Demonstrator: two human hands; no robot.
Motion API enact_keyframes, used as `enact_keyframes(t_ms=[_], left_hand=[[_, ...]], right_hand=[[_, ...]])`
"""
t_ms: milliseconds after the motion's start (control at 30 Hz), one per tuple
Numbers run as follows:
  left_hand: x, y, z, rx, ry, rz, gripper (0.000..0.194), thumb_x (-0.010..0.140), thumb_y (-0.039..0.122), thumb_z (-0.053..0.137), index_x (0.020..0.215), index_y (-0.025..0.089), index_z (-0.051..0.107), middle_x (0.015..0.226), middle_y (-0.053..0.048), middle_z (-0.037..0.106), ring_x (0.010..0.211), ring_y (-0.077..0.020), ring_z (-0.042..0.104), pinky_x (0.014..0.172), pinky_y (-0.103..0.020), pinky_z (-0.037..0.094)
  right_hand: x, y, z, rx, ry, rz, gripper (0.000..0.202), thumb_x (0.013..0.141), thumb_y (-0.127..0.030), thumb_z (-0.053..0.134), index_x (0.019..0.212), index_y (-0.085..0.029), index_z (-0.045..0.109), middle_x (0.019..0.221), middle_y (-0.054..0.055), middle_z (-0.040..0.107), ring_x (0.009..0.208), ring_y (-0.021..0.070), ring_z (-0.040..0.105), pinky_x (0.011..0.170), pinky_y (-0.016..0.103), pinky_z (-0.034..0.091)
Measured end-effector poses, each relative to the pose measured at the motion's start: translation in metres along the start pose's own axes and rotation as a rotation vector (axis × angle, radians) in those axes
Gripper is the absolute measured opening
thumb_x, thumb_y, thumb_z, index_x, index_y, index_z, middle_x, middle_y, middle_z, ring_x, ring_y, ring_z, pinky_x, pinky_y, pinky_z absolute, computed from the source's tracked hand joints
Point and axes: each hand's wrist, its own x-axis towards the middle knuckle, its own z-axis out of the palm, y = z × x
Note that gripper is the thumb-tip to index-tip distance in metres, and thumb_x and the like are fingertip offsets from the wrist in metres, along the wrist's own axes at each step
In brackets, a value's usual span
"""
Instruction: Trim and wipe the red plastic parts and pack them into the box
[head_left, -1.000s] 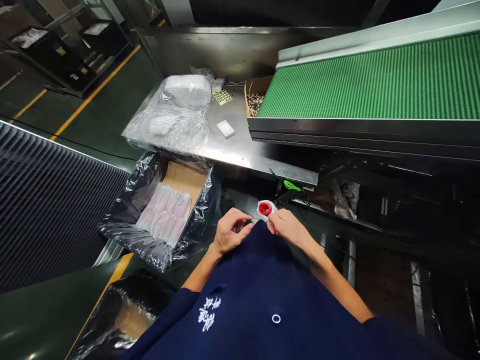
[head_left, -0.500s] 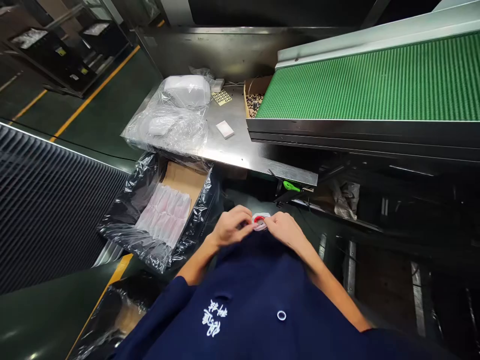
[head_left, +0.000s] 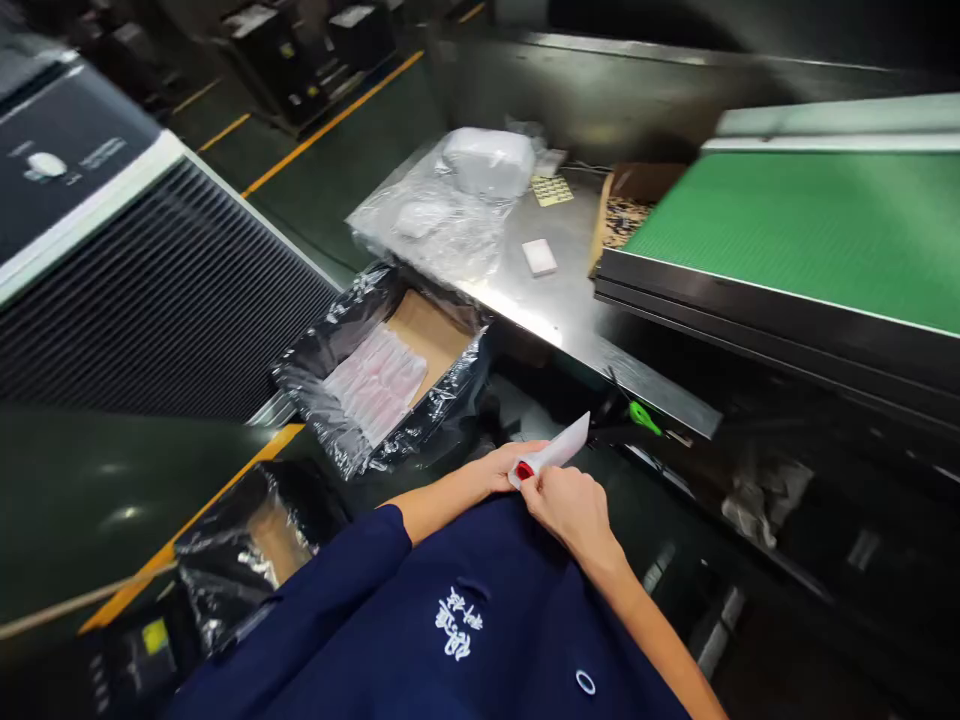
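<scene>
Close to my body I hold a thin white wrapping sheet [head_left: 564, 442] that is rolled around a red part [head_left: 524, 469]. Only the red part's rounded end shows in the roll's opening; the rest is hidden. A pointed flap of the sheet sticks out to the upper right. My left hand [head_left: 501, 467] grips the roll from the left and behind, its fingers partly covered. From the right, my right hand [head_left: 574, 505] closes on it, with the thumb near the red end. Several similar pinkish-white wrapped pieces [head_left: 379, 380] lie in rows inside a box lined with black plastic [head_left: 330, 440].
A metal table [head_left: 592, 340] carries a clear plastic bag [head_left: 450, 225], a small white stack [head_left: 539, 257] and a yellow sticker sheet [head_left: 552, 191]. The green conveyor [head_left: 810, 220] stands right, beside a carton of small parts [head_left: 626, 218]. Another plastic-lined box [head_left: 277, 540] sits lower left.
My view has swung left, so the scene shifts right. The roll has turned in my hands, with its sheet flap now extended to the upper right; my left hand has moved partly behind it.
</scene>
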Motion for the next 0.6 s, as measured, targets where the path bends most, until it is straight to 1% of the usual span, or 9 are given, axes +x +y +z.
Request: enact_keyframes(t_ms=[100, 200, 267, 300, 367, 433, 500, 533, 600], left_hand=[[-0.003, -0.002, -0.008, 0.013, 0.289, 0.224, 0.037, 0.081, 0.048, 0.07, 0.089, 0.012, 0.064, 0.073, -0.006, 0.061, 0.063, -0.0159, 0.058, 0.059, -0.026, 0.049], [-0.013, 0.014, -0.041, 0.124, 0.599, 0.407, 0.034, 0.078, 0.038, 0.074, 0.102, 0.015, 0.064, 0.091, -0.007, 0.063, 0.086, -0.0214, 0.061, 0.078, -0.031, 0.052], [-0.027, 0.03, -0.077, 0.234, 0.758, 0.482, 0.035, 0.071, 0.027, 0.079, 0.102, 0.017, 0.066, 0.102, -0.008, 0.063, 0.102, -0.0249, 0.058, 0.093, -0.034, 0.048], [-0.036, 0.039, -0.098, 0.287, 0.811, 0.502, 0.038, 0.068, 0.022, 0.081, 0.103, 0.019, 0.066, 0.106, -0.007, 0.062, 0.108, -0.0258, 0.056, 0.098, -0.035, 0.046], [-0.054, 0.055, -0.143, 0.369, 0.899, 0.502, 0.041, 0.067, 0.015, 0.08, 0.105, 0.021, 0.067, 0.111, -0.006, 0.062, 0.113, -0.0262, 0.054, 0.105, -0.036, 0.041], [-0.069, 0.069, -0.191, 0.402, 1.026, 0.444, 0.037, 0.073, 0.015, 0.075, 0.108, 0.019, 0.066, 0.116, -0.009, 0.06, 0.118, -0.0279, 0.051, 0.109, -0.039, 0.037], [-0.077, 0.077, -0.236, 0.388, 1.167, 0.341, 0.031, 0.08, 0.019, 0.069, 0.11, 0.014, 0.063, 0.12, -0.014, 0.057, 0.122, -0.0313, 0.047, 0.11, -0.045, 0.035], [-0.077, 0.079, -0.256, 0.372, 1.21, 0.289, 0.029, 0.083, 0.021, 0.068, 0.109, 0.011, 0.062, 0.119, -0.016, 0.056, 0.122, -0.0319, 0.047, 0.109, -0.048, 0.035], [-0.068, 0.079, -0.287, 0.334, 1.213, 0.218, 0.025, 0.087, 0.026, 0.067, 0.105, 0.01, 0.061, 0.115, -0.014, 0.058, 0.116, -0.0293, 0.051, 0.105, -0.05, 0.039]], right_hand=[[0.002, -0.011, 0.008, -0.047, -0.022, -0.01, 0.041, 0.092, -0.028, 0.037, 0.09, -0.011, 0.075, 0.089, 0.022, 0.072, 0.083, 0.0323, 0.071, 0.068, 0.034, 0.046], [0.002, -0.029, 0.017, -0.061, -0.125, -0.207, 0.036, 0.088, -0.025, 0.04, 0.081, -0.013, 0.074, 0.086, 0.02, 0.072, 0.082, 0.0307, 0.07, 0.066, 0.031, 0.043], [0.006, -0.036, 0.022, -0.037, -0.184, -0.302, 0.035, 0.087, -0.024, 0.041, 0.075, -0.015, 0.073, 0.083, 0.016, 0.073, 0.081, 0.0272, 0.07, 0.064, 0.028, 0.04], [0.01, -0.036, 0.024, -0.023, -0.192, -0.296, 0.035, 0.088, -0.024, 0.04, 0.074, -0.017, 0.072, 0.081, 0.014, 0.073, 0.08, 0.0254, 0.069, 0.063, 0.027, 0.039], [0.022, -0.028, 0.027, -0.004, -0.173, -0.198, 0.038, 0.091, -0.025, 0.035, 0.076, -0.019, 0.069, 0.079, 0.011, 0.072, 0.078, 0.0237, 0.069, 0.061, 0.027, 0.036], [0.034, -0.013, 0.031, 0.002, -0.157, -0.075, 0.039, 0.093, -0.027, 0.032, 0.081, -0.021, 0.068, 0.079, 0.009, 0.072, 0.077, 0.0237, 0.069, 0.06, 0.027, 0.036], [0.044, 0.003, 0.04, -0.01, -0.166, 0.013, 0.039, 0.095, -0.03, 0.031, 0.086, -0.022, 0.068, 0.08, 0.009, 0.072, 0.077, 0.0244, 0.069, 0.06, 0.028, 0.038], [0.048, 0.009, 0.045, -0.021, -0.181, 0.036, 0.038, 0.095, -0.031, 0.031, 0.089, -0.022, 0.067, 0.081, 0.009, 0.072, 0.077, 0.0247, 0.069, 0.061, 0.028, 0.039], [0.056, 0.013, 0.055, -0.03, -0.21, 0.043, 0.037, 0.095, -0.032, 0.031, 0.092, -0.022, 0.067, 0.084, 0.009, 0.073, 0.079, 0.025, 0.07, 0.063, 0.029, 0.042]])
